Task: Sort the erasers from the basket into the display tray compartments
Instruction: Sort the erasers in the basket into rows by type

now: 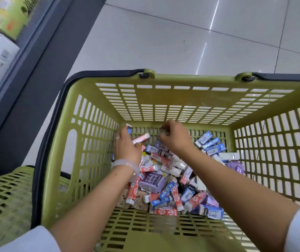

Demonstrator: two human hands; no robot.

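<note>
Right, from the head view we're looking straight down into the green basket (98, 142) filling the centre of the frame, and both hands are deep inside it. The left hand (125, 144), centre-left, has its fingers curled round a red-and-white eraser (141, 138) that pokes out to the right, and there looks to be a blue-ended eraser (129, 128) tucked at its fingertips too, though the blur makes that hard to call. The right hand (174, 136), just right of it, has its fingers bunched together, pinching something small up near the far wall; what exactly, I can't tell. Below the wrists lies the loose heap of erasers (172, 180), red, blue, white and purple sleeves all jumbled, spreading from frame centre down towards the lower right. No display tray in sight from here. Handling-wise, these look like light, stiff little blocks in card sleeves, so nothing fragile, but the glossy wrappers could slide against one another. Best hold, I'd judge, is across the long narrow sides with thumb and forefinger, gathering same-coloured pieces a few at a time rather than scooping.
</note>
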